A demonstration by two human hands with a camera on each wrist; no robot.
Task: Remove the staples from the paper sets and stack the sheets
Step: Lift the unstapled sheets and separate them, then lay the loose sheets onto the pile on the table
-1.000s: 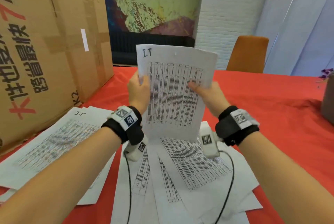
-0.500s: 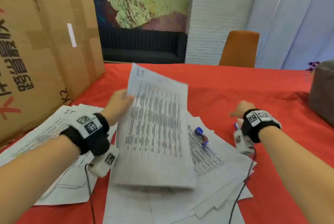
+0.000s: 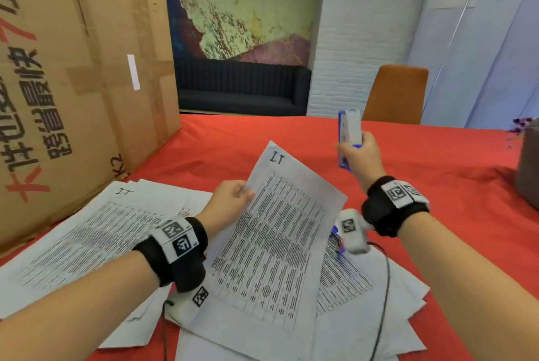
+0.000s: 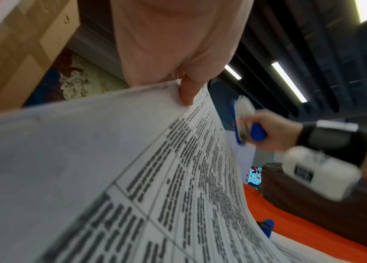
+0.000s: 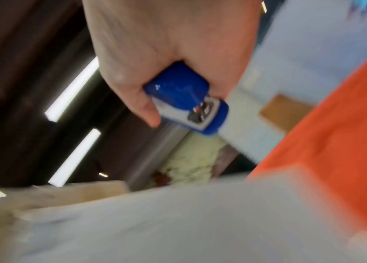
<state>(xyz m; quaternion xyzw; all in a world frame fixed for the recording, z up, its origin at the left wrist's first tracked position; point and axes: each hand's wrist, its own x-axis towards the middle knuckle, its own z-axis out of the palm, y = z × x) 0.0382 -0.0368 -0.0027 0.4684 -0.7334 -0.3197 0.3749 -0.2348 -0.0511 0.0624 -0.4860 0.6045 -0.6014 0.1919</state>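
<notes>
- Now the step in hand looks like readying a staple pull: one white printed paper set marked "I.T" (image 3: 280, 229) is lifted and tilted above the counter, and the tool is raised beside it but not yet on it.
- Left hand (image 3: 230, 200) has a closed grip on the set's left edge, near the top; in the left wrist view its thumb (image 4: 188, 92) lies pressed on the printed face, with the other fingers hidden behind the sheets.
- Right hand (image 3: 360, 156) has its grip wrapped tight round a blue and white plastic stapler-shaped tool (image 3: 348, 139), held upright and apart from the set, off its top right corner; the right wrist view shows the tool's metal end (image 5: 202, 113) pointing away from the palm.
- No staple can be made out on the held set; it is too small or hidden, so which corner it sits in I cannot tell.
- Next move, by my judgement: bring the tool's end to the stapled corner while the left hand keeps the set steady and taut, so that the paper does not tear.
- More white printed sheets (image 3: 87, 232) lie fanned on the red-cloth counter (image 3: 437, 162) under and left of the hands, beside a large brown cardboard box (image 3: 73, 83); a small blue object (image 3: 337, 239) rests on the papers below the right wrist.
</notes>
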